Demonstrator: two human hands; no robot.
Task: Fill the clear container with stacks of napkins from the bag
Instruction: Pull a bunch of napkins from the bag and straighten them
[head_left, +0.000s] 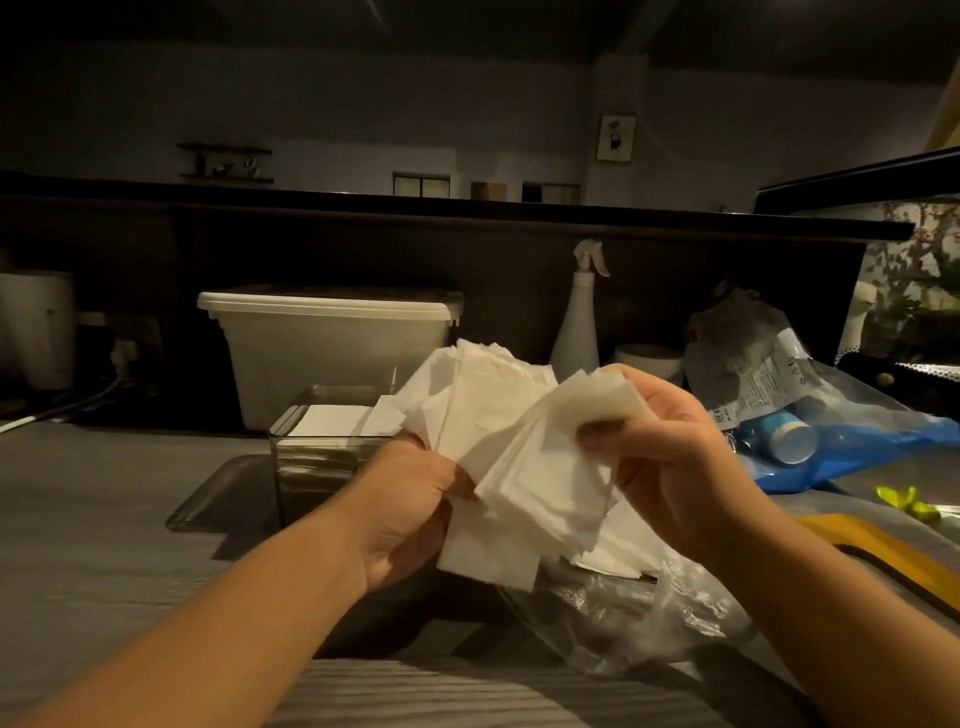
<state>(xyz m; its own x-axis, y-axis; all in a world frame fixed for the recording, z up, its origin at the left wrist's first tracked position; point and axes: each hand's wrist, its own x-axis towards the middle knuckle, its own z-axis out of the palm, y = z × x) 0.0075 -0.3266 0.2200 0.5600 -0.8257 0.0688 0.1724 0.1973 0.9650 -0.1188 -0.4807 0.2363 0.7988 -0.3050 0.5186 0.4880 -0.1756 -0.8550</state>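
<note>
White paper napkins (540, 467) are held in a loose, fanned stack between both hands, raised above the grey counter (104, 519). The left hand (410, 512) grips the stack's lower left part with its fingers (415, 441) curled round the sheets; the right hand (675, 462) pinches the upper right corner, thumb on the near face and the other digits behind. The sheets splay unevenly, with several corners sticking up.

Just beyond the left hand stands the clear container (311, 467); the held stack hides its right side, and a flat layer of white sheets (332, 421) lies inside it. It rests on a dark flat tray (218, 499).

Below the right forearm a clear plastic bag (649, 608) lies crumpled on the counter, with more white paper showing at its mouth, under the held stack.

Behind the container sits a milky lidded bin (332, 353), close against its back; to the bin's right a white spray bottle (579, 322) stands upright against the dark back panel. Further right lies a blue bag (872, 447) with paper cups (792, 441) on their sides inside it, and a printed wrapper heaped above. Near the right edge are a yellow item (883, 551) and a green ribbon (909, 501). At the far left is a white cable (31, 421).
</note>
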